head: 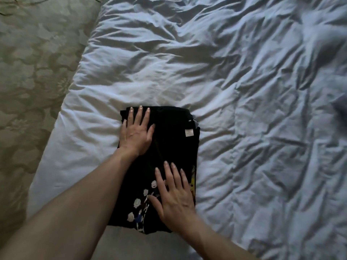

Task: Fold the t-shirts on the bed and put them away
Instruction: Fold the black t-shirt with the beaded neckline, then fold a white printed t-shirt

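Note:
A black t-shirt [174, 143] lies folded into a long rectangle on the white duvet near the bed's left edge. White and yellow print shows at its near end, and a small white label sits near its far right corner. My left hand [136, 133] presses flat on the far left part of the shirt, fingers straight. On the near right part, over the print, my right hand [173, 197] lies flat with fingers spread. Neither hand grips the cloth.
The rumpled white duvet [244, 91] fills the middle and right of the view. Left of the bed's edge lies a beige floral-patterned surface [28, 81].

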